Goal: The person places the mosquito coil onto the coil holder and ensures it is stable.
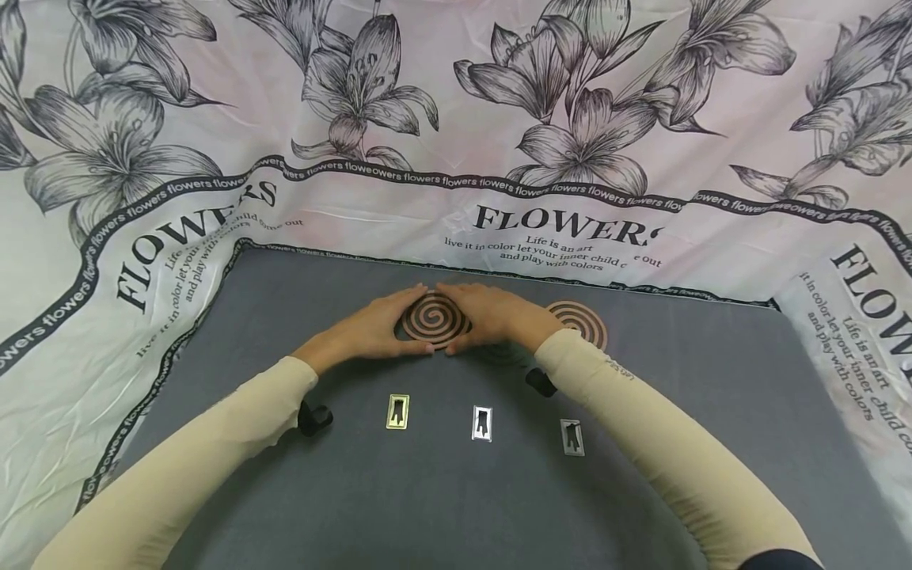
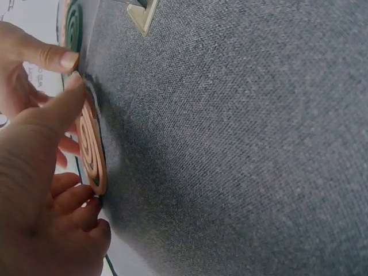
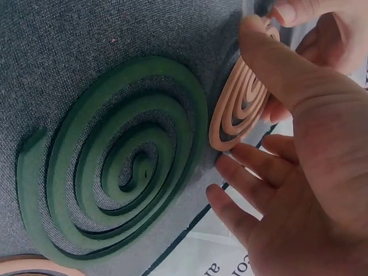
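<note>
Both hands hold a brown mosquito coil (image 1: 434,320) between them near the far edge of the grey table. The left hand (image 1: 381,323) curves round its left side, thumb at the near edge and fingers at the far edge. From the other side the right hand (image 1: 492,315) grips it the same way, the two thumbtips almost meeting. A green mosquito coil (image 3: 198,115) lies flat beside the right hand, mostly hidden under that arm in the head view. Farther right lies another brown mosquito coil (image 1: 600,321), partly covered by the right forearm.
Three small metal plates with cut-outs lie in a row nearer the person: a gold one (image 1: 391,412), a silver one (image 1: 476,424) and another silver one (image 1: 566,439). Flower-printed cloth (image 1: 399,202) rises behind and beside the grey tabletop (image 1: 427,507).
</note>
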Tool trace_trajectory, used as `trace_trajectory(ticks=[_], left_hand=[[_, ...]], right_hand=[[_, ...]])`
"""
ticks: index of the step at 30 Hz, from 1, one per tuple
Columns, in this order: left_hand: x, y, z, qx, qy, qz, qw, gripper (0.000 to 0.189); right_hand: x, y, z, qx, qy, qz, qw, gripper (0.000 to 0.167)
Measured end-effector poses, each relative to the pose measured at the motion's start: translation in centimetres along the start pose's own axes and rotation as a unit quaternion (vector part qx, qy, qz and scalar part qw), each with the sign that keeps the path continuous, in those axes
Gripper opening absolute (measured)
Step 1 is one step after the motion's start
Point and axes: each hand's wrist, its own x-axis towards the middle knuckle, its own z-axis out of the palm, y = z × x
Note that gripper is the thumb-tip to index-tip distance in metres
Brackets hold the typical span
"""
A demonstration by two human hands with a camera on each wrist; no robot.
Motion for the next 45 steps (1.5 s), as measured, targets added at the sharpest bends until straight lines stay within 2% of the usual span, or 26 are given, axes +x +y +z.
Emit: trace_trajectory(ticks=[10,17,22,27,33,39,45], left_hand=[[0.3,0.3,-0.2,0.015,0.009,0.014,0.9997,0.105],[0.3,0.5,-0.2,0.059,0.027,0.031,0.9974,0.106],[-0.2,0.5,-0.7,0.067,0.041,0.048,0.9957,0.107],[-1.3,1.3,-1.4,0.068,0.075,0.067,0.9926,0.108],[-2.6,2.6,-1.6,0.062,0.126,0.121,0.9827,0.106],[-3.8,4.3,-1.1,0.042,0.147,0.165,0.9743,0.102],[-4.4,6.0,-0.8,0.037,0.163,0.19,0.9675,0.1]], right_hand=[[0.3,-0.2,0.2,-0.02,0.023,-0.012,0.9995,0.104],[0.4,0.1,0.6,-0.021,0.046,-0.02,0.9985,0.112],[-0.1,0.2,0.4,-0.022,0.069,-0.033,0.9969,0.116],[-2.0,-0.3,-0.6,-0.017,0.11,-0.052,0.9924,0.116],[-5.3,-1.2,-1.3,-0.02,0.157,-0.069,0.985,0.115],[-8.8,-2.2,-1.4,-0.009,0.19,-0.071,0.9793,0.117],[-11.6,-2.9,-1.1,-0.001,0.219,-0.074,0.9729,0.116]])
